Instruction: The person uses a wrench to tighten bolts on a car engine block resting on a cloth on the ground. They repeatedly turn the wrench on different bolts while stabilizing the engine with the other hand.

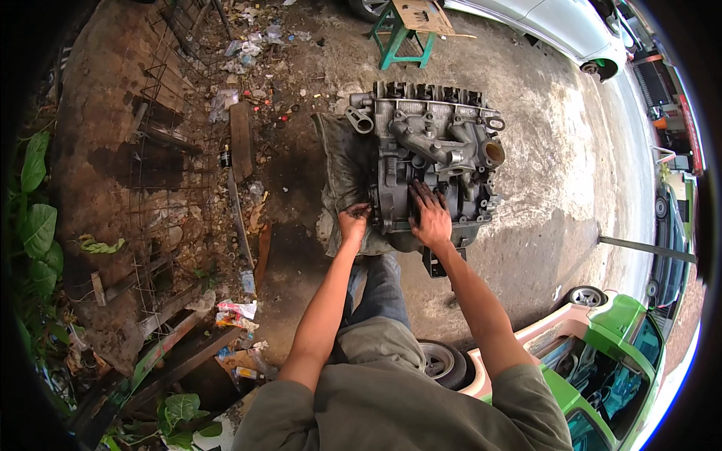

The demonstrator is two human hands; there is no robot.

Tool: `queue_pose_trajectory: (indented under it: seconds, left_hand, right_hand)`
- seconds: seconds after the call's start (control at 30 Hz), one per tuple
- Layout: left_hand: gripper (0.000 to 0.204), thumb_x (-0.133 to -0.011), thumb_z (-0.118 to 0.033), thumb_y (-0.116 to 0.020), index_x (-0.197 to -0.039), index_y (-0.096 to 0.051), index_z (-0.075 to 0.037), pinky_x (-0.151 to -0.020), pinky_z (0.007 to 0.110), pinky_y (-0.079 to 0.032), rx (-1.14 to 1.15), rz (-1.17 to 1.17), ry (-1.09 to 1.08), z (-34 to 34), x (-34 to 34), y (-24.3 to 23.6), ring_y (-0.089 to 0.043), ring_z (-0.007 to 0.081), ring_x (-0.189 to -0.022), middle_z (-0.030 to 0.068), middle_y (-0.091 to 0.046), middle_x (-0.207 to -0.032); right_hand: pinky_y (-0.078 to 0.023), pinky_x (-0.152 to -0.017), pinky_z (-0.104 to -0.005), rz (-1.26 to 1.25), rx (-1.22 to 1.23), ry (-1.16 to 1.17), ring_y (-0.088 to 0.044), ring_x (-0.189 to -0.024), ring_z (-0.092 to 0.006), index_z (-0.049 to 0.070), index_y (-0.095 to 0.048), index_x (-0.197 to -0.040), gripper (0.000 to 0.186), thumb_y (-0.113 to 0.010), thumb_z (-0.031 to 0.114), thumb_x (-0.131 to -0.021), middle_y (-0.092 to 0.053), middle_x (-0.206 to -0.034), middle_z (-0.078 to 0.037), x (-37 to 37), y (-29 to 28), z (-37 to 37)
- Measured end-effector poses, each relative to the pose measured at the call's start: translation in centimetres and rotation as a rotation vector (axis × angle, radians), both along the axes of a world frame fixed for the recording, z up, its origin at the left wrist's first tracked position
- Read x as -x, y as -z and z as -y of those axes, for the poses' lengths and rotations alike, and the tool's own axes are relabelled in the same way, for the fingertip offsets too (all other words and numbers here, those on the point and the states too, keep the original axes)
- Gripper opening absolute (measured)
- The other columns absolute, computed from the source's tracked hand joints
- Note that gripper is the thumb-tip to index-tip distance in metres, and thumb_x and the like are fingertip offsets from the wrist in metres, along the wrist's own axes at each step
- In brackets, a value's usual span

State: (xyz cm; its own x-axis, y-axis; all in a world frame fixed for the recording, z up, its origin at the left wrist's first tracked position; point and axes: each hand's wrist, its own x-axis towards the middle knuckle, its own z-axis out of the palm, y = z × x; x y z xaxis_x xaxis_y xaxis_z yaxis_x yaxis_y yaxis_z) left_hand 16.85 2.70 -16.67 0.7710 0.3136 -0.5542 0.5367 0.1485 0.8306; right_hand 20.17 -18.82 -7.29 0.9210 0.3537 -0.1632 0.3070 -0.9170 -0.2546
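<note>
A grey metal car engine [391, 177] lies in front of me on a dirty, dark sack [337, 161]. A cast manifold [421, 143] with curved pipes is on its upper face, and a row of valve gear [429, 93] runs along the far edge. My right hand [433, 219] rests flat on the near part of the engine, its blackened fingers stretched out. At the engine's near left edge, my left hand [355, 223] is closed with fingers curled against the side. Whatever those fingers grip is too small or hidden to name.
Beyond the engine stands a green stool [402, 45] with a board on top bearing small dark parts. Litter and a rusty wire mesh [150, 218] lie to the left. A silver car [534, 22] is at the far right, and a green vehicle [609, 331] stands near right.
</note>
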Motion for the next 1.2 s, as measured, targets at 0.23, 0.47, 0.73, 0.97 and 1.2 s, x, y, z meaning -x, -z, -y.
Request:
queue_pose_trajectory:
  seconds: [0.23,0.47,0.73,0.97,1.2]
  left_hand:
    - [0.014,-0.089,-0.003,-0.080,-0.102,-0.079,0.001,-0.086,0.033,-0.053,-0.093,0.046,0.019,-0.1,-0.1,0.1,-0.070,0.0156,-0.089,0.0087,-0.079,-0.097]
    - [0.022,-0.089,-0.017,-0.084,-0.095,-0.078,0.003,-0.077,0.035,-0.052,-0.287,-0.029,0.125,-0.4,-0.4,-0.1,-0.068,0.0149,-0.080,0.0098,-0.078,-0.087]
    - [0.015,-0.089,-0.010,-0.083,-0.099,-0.078,0.001,-0.078,0.032,-0.052,-0.227,-0.008,0.169,-1.1,-0.6,0.7,-0.069,0.0139,-0.083,0.0077,-0.078,-0.091]
    - [0.022,-0.087,0.001,-0.081,-0.108,-0.078,-0.001,-0.085,0.031,-0.054,-0.055,0.101,0.169,-1.8,-0.6,1.3,-0.070,0.0155,-0.092,0.0072,-0.078,-0.099]
    - [0.017,-0.093,-0.011,-0.079,-0.106,-0.077,0.000,-0.087,0.031,-0.053,-0.018,-0.029,0.124,-2.0,-0.3,0.7,-0.070,0.0162,-0.090,0.0077,-0.078,-0.097]
  right_hand:
    - [-0.026,-0.128,-0.0493,-0.002,-0.003,0.006,-0.032,-0.156,-0.0218,0.017,-0.039,-0.160,0.085,-0.073,0.024,-0.082,-0.032,-0.170,-0.003,-0.1,0.0,-0.2]
    - [-0.026,-0.128,-0.0498,-0.023,0.006,0.011,-0.031,-0.156,-0.0213,0.017,-0.039,-0.160,0.084,-0.072,0.023,-0.083,-0.032,-0.170,-0.003,-0.1,-0.1,-0.3]
    - [-0.025,-0.129,-0.0498,-0.031,0.001,0.017,-0.031,-0.156,-0.0212,0.018,-0.039,-0.160,0.085,-0.073,0.023,-0.082,-0.032,-0.171,-0.002,-0.2,-0.2,-0.5]
    - [-0.026,-0.128,-0.0486,-0.006,-0.004,0.013,-0.032,-0.156,-0.0210,0.019,-0.038,-0.161,0.087,-0.073,0.021,-0.081,-0.032,-0.171,-0.001,-0.2,0.2,-0.6]
    - [-0.026,-0.128,-0.0491,-0.025,0.013,0.024,-0.031,-0.156,-0.0200,0.020,-0.038,-0.161,0.087,-0.073,0.022,-0.082,-0.031,-0.171,-0.001,-0.2,0.1,-0.7]
